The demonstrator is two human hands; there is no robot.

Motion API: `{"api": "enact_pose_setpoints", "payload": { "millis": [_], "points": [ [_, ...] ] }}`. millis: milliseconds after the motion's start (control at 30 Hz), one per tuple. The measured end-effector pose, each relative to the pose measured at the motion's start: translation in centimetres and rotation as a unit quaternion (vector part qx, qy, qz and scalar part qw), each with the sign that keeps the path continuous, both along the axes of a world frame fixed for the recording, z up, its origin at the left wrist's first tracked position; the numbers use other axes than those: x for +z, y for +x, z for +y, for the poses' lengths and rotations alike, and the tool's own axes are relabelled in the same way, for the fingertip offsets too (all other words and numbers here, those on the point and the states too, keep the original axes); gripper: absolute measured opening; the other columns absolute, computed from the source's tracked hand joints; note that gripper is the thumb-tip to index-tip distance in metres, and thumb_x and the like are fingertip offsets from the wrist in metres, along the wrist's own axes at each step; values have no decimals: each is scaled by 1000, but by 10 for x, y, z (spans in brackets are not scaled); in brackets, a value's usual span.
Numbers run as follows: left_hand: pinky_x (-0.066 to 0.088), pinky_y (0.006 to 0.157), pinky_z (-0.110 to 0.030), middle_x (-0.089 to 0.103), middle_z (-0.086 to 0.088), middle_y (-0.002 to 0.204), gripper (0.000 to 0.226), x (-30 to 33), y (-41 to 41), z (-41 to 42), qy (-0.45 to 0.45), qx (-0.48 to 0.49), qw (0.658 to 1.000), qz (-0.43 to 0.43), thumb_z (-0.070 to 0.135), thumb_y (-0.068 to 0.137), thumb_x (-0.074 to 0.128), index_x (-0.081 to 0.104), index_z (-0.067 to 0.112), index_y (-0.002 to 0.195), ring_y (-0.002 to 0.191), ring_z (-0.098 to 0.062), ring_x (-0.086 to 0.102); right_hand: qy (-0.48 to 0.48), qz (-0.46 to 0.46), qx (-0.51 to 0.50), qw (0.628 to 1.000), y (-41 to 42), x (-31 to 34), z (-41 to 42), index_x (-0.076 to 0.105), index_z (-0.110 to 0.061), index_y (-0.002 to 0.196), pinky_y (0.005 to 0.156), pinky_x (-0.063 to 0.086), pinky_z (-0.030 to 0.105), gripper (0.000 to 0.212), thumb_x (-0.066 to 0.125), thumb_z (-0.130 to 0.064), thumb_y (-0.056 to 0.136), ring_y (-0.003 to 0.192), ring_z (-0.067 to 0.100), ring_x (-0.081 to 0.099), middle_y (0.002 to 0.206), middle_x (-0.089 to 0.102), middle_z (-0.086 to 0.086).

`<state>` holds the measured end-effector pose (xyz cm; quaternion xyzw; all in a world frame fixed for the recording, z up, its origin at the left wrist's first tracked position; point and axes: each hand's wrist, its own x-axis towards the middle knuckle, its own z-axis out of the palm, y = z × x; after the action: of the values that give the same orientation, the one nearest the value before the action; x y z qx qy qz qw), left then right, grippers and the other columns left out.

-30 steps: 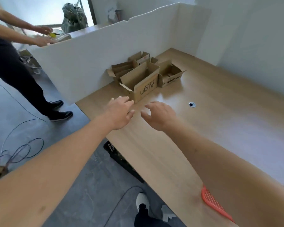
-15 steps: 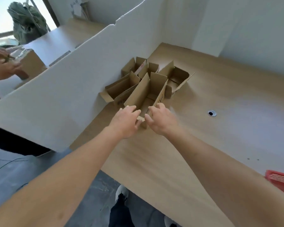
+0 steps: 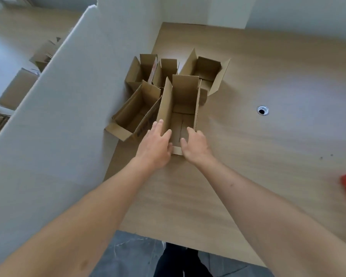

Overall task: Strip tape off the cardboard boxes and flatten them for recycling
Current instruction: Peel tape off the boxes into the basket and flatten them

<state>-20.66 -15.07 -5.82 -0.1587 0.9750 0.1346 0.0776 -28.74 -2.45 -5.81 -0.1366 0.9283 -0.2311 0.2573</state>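
Gripping nearest box [image 3: 185, 108], both hands

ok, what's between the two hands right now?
Head view: the near end of the open cardboard box, between the left hand and right hand, which grip its sides.

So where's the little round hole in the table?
In the head view, the round hole sits in the table on the right, beyond the open boxes and the right hand.

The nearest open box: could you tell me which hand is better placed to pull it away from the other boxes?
Left, probably. The left hand already grips the near end of the nearest box at its tall left flap, beside the neighbouring box. The right hand only holds the near right corner.
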Motion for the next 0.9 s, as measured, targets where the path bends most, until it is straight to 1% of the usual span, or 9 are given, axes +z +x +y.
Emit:
{"api": "enact_pose_setpoints", "payload": {
  "millis": [67, 167, 233, 300, 367, 433, 600, 767, 900],
  "points": [
    [35, 116, -45, 7, -17, 168, 47, -11, 2, 0, -6, 11, 1000, -7, 31, 105, 49, 44, 16, 149, 157, -33, 1, -11, -22, -41, 999, 1, -14, -1, 41, -16, 150, 96, 45, 41, 46, 48, -27, 107, 127, 36, 52, 137, 48, 14],
    [43, 108, -44, 6, -19, 168, 51, -20, 5, 4, -35, 9, 999, -18, 31, 102, 51, 42, 18, 151, 156, -36, -1, -44, -28, -84, 995, 2, -26, 6, 33, -18, 158, 93, 44, 33, 58, 54, -13, 105, 126, 31, 53, 139, 51, 13],
    [38, 112, -47, 8, -21, 167, 51, -19, 6, 10, -39, 7, 999, -14, 31, 102, 50, 42, 17, 150, 155, -39, 4, -65, -32, -108, 992, 6, -28, 15, 35, -20, 159, 92, 40, 25, 64, 59, -7, 102, 122, 21, 56, 141, 52, 11],
    [26, 121, -49, 10, -22, 166, 50, -14, 9, 18, -51, -2, 999, -8, 32, 103, 50, 42, 18, 150, 154, -39, 11, -86, -38, -136, 986, 11, -27, 27, 38, -22, 158, 93, 37, 20, 66, 64, -7, 100, 125, 19, 55, 146, 51, 8],
    [18, 125, -49, 11, -21, 166, 50, -7, 14, 30, -56, -14, 998, 1, 32, 103, 49, 42, 18, 150, 154, -39, 12, -94, -40, -149, 984, 19, -22, 43, 40, -25, 157, 99, 39, 24, 67, 68, -11, 98, 134, 24, 51, 150, 50, 7],
    [16, 125, -49, 11, -21, 167, 50, 2, 18, 43, -51, -24, 998, 8, 32, 103, 49, 42, 17, 150, 154, -39, 11, -90, -41, -151, 984, 27, -17, 62, 41, -26, 157, 103, 40, 27, 68, 71, -13, 97, 135, 25, 50, 151, 49, 6],
    [15, 126, -48, 10, -21, 167, 53, 22, 30, 84, -36, -51, 998, 14, 32, 104, 47, 38, 16, 153, 155, -38, 10, -84, -41, -152, 984, 48, 0, 114, 43, -28, 155, 107, 42, 31, 71, 76, -18, 93, 135, 26, 51, 150, 51, 6],
    [15, 126, -47, 11, -20, 167, 53, 34, 36, 130, -23, -101, 994, 18, 32, 104, 46, 37, 15, 153, 155, -38, 11, -79, -30, -176, 981, 73, 9, 168, 45, -31, 154, 103, 46, 30, 72, 79, -21, 90, 132, 26, 54, 151, 52, 4],
    [15, 126, -48, 12, -19, 167, 54, 35, 41, 170, -12, -152, 988, 19, 33, 104, 46, 36, 15, 154, 155, -38, 11, -80, -13, -222, 972, 94, 10, 210, 42, -34, 155, 109, 49, 39, 78, 80, -20, 89, 133, 27, 53, 150, 52, 4]
  ]
}}
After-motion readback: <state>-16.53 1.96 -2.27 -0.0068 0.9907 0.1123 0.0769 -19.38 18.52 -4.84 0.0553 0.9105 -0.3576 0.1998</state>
